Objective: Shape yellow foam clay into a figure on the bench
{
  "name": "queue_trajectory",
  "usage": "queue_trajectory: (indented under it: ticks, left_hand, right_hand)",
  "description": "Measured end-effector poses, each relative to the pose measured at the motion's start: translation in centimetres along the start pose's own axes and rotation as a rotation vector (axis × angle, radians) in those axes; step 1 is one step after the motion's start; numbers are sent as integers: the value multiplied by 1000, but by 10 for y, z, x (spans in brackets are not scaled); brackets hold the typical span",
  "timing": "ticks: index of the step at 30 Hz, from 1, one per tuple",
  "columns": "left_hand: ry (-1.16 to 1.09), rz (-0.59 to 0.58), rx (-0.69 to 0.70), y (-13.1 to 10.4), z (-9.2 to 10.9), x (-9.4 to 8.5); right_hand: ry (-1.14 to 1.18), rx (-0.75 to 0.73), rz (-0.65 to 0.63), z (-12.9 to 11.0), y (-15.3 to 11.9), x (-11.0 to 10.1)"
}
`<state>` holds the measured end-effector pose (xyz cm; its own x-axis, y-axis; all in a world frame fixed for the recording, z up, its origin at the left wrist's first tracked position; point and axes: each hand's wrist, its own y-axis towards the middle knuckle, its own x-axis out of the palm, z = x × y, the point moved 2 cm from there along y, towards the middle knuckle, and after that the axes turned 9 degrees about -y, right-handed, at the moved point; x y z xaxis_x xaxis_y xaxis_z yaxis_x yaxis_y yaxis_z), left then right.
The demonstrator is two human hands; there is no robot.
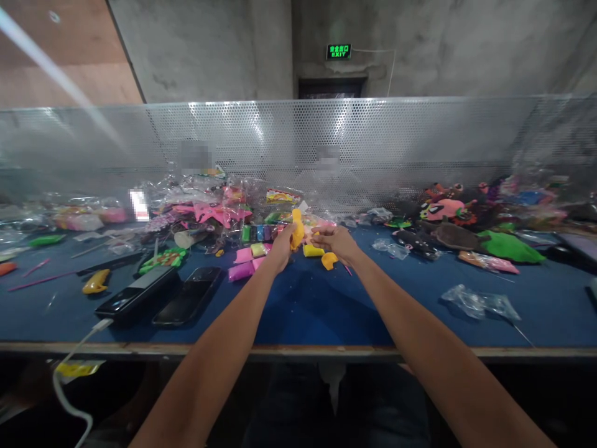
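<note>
In the head view, my left hand point(281, 247) is closed around an upright, bent lump of yellow modelling clay point(297, 231). Just to its right, my right hand point(336, 242) has its fingers drawn together in a pinch; what they hold, if anything, is too small to make out. Below the right hand lies another yellow clay piece point(329, 261). A yellow packet point(313, 251) rests between the hands. Pink and purple clay packets point(241, 271) lie left of my left hand, with a row of small coloured packs point(256, 233) behind them.
A black phone point(187, 296) and a power bank point(138, 291) with a white cable point(69, 404) lie on the blue tabletop point(321, 317). Plastic bags and clay figures line a perforated metal screen point(270, 137). Crumpled clear plastic point(480, 302) lies at the right.
</note>
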<state>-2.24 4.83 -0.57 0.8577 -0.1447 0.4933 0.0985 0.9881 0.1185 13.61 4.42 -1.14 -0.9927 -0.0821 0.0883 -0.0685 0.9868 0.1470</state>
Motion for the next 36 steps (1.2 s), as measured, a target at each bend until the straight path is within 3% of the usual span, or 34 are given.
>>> queue_trajectory:
  ticks: [5, 11, 16, 36]
  left_hand:
    - [3, -4, -10, -1, 1, 1]
    - [0, -9, -4, 3, -2, -1]
    - [-10, -22, 10, 3, -3, -2]
    - [76, 6, -10, 7, -9, -9]
  right_hand:
    - [-54, 8, -25, 1, -2, 0]
    - [-73, -17, 66, 3, 2, -3]
    - [-53, 18, 53, 2, 2, -1]
    - [-82, -72, 82, -3, 0, -1]
